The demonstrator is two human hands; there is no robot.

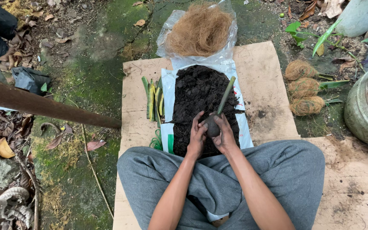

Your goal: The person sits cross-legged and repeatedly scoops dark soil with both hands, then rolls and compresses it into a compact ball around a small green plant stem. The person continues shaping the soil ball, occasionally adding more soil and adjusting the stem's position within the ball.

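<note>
My left hand (196,137) and my right hand (225,135) are cupped together around a dark ball of soil (212,126). A green plant stalk (226,94) sticks out of the ball, slanting up and to the right. The hands hover over a heap of dark soil (201,96) spread on a white plastic sheet (168,91). My grey-trousered legs are crossed just below.
A clear bag of brown coconut fibre (200,30) lies beyond the soil. Green and yellow leaf cuttings (153,101) lie left of the sheet on cardboard (260,81). Three fibre-wrapped balls (304,88) sit at right near a glazed pot (365,110). A rusty pipe (43,104) crosses the left.
</note>
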